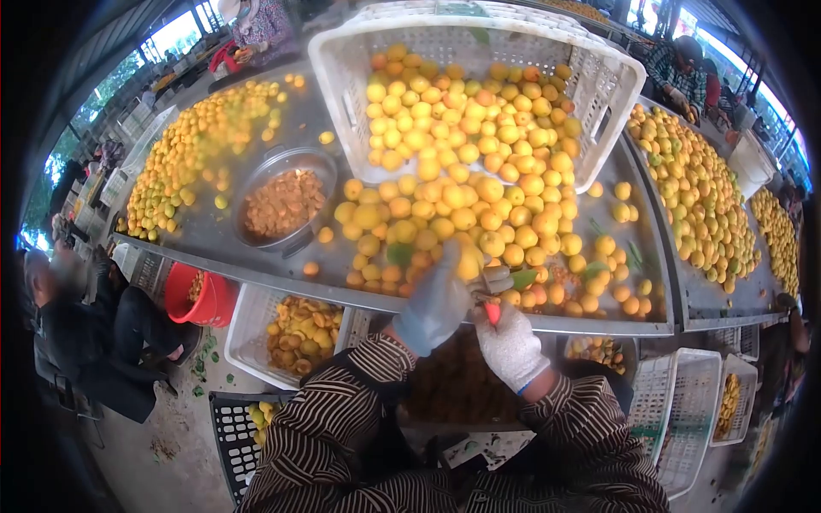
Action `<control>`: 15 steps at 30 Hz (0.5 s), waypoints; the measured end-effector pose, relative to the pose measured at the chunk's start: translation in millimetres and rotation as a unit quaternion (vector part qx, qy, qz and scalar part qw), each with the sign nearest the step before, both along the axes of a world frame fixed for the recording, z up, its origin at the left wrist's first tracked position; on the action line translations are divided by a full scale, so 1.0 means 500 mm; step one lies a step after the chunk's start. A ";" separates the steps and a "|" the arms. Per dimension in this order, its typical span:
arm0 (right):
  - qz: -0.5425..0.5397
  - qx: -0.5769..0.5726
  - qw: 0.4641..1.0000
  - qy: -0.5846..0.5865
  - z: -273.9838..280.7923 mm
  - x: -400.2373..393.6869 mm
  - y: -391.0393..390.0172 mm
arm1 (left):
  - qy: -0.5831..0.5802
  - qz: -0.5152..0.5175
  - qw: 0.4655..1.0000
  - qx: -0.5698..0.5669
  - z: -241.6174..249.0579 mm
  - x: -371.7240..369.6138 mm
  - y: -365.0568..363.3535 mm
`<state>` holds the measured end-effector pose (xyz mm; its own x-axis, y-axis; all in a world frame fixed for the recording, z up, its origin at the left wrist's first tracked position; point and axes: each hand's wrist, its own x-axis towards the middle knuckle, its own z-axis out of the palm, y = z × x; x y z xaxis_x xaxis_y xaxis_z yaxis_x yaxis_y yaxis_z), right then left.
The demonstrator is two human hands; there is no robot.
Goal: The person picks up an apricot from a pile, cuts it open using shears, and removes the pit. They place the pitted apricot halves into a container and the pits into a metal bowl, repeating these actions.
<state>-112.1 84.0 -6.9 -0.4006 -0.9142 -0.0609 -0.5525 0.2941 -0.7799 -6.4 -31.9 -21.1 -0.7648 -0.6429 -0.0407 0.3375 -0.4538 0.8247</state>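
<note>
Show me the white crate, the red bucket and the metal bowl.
white crate [616, 81], head view, right wall.
red bucket [181, 295], head view, near rim.
metal bowl [291, 158], head view, far rim.

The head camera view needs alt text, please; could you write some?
A gloved left hand holds a yellow fruit while the right hand grips a red-handled knife, at a metal table piled with fruit spilling from a tipped white crate.

Table [214, 231] dull metal; crate [599, 85] white plastic; gloves [510, 346] seemingly knitted cloth.
</note>
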 end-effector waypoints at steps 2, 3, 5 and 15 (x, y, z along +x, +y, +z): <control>-0.004 -0.039 0.999 0.001 -0.002 0.001 0.005 | -0.091 0.022 0.948 -0.304 -0.059 0.001 -0.032; -0.005 -0.041 0.999 0.007 -0.002 -0.002 0.006 | -0.133 -0.031 0.966 -0.217 0.041 0.013 -0.006; -0.008 -0.056 0.998 0.018 -0.017 -0.008 0.004 | -0.138 -0.014 0.974 -0.181 -0.007 0.004 -0.020; 0.033 -0.063 0.997 -0.011 0.007 -0.049 -0.003 | -0.364 0.023 0.771 -0.522 0.048 0.039 -0.002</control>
<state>-136.8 82.7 -3.2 -0.3391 -0.9395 0.0487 -0.5493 0.1557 -0.8210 13.2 -33.1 3.0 -0.7584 -0.6425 0.1097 -0.3913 0.5833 0.7118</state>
